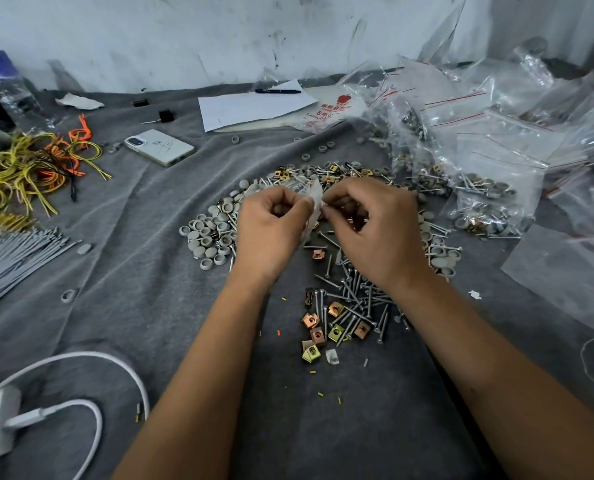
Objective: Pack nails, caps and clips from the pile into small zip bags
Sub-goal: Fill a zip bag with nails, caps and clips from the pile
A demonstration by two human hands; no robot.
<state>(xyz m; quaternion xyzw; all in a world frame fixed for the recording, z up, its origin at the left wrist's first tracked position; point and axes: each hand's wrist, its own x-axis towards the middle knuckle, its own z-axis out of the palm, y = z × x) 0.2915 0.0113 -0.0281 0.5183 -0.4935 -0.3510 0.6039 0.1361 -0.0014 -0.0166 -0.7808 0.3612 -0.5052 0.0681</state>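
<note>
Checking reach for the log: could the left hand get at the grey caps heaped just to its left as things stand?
Probably yes, but not freely. The grey caps lie open on the cloth right beside the left hand, nothing between. That hand, though, pinches the small zip bag together with the right hand.

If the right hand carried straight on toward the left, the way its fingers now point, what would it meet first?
The small clear zip bag, which the right hand already pinches at its edge. Directly beyond it is the left hand, gripping the same bag from the other side. Depth is hard to judge, but both hands look level.
</note>
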